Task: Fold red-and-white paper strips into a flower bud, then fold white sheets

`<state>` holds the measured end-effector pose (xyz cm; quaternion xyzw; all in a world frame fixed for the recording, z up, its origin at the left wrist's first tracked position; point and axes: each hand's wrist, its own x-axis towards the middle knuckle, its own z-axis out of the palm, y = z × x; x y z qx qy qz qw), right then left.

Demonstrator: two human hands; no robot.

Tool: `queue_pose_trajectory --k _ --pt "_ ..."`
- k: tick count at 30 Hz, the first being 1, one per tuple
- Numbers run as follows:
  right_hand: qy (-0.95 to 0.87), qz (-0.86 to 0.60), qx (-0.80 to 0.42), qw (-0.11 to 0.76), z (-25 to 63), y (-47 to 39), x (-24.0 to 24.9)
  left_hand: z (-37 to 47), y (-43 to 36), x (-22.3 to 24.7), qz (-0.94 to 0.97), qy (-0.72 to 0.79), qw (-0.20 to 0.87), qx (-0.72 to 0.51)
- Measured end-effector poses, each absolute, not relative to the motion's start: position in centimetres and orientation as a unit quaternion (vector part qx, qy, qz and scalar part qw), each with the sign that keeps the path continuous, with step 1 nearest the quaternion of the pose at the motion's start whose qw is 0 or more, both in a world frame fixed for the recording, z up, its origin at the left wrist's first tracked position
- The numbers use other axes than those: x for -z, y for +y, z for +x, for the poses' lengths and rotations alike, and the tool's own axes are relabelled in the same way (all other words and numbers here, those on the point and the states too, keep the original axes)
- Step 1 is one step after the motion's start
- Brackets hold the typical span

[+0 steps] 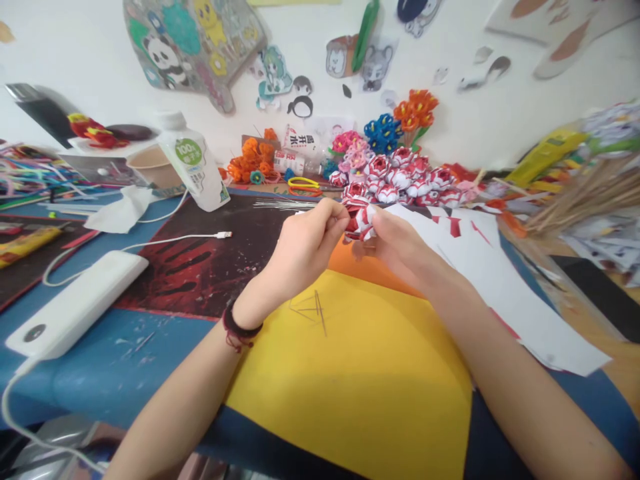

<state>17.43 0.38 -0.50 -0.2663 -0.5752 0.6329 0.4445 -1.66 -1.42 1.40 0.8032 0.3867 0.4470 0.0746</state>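
A red-and-white paper flower (359, 221) is held up between my two hands above the yellow sheet (350, 373). My left hand (317, 233) is closed, with thumb and fingertips pinched at the flower's left edge. On the right side, my right hand (400, 241) grips the same flower, thumb against its petals and fingers partly hidden beneath. Just behind the hands lies a pile of similar red-and-white flowers (400, 177). A few thin brown sticks or wires (316, 310) rest on the yellow sheet, and part of an orange sheet (385, 267) shows under the hands.
White paper sheets (505, 287) with red scraps lie to the right, near a dark phone-like slab (597, 293). At the left are a white power bank (77, 303) with a cable and a white bottle (195, 167). Thin wires (280, 204) lie on the dark mat (200, 267).
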Motion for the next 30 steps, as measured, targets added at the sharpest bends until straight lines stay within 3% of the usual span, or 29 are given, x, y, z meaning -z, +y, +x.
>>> queue_pose_trajectory --k 11,16,22,30 --pt "-0.593 -0.266 -0.610 0.453 17.8 0.5 0.6 -1.6 -1.3 -1.7 0.731 0.384 0.216 -0.521" --pt "-0.598 -0.245 -0.620 0.445 18.0 0.8 1.1 -1.9 -1.3 -2.0 0.740 0.395 0.166 -0.518" --pt "-0.601 -0.242 -0.617 0.446 18.1 0.9 1.3 -1.9 -1.6 -2.3 0.749 0.391 0.178 -0.504" --pt "-0.600 -0.243 -0.614 0.452 18.2 1.0 1.2 -2.3 -1.8 -2.4 0.772 0.403 0.085 -0.484"
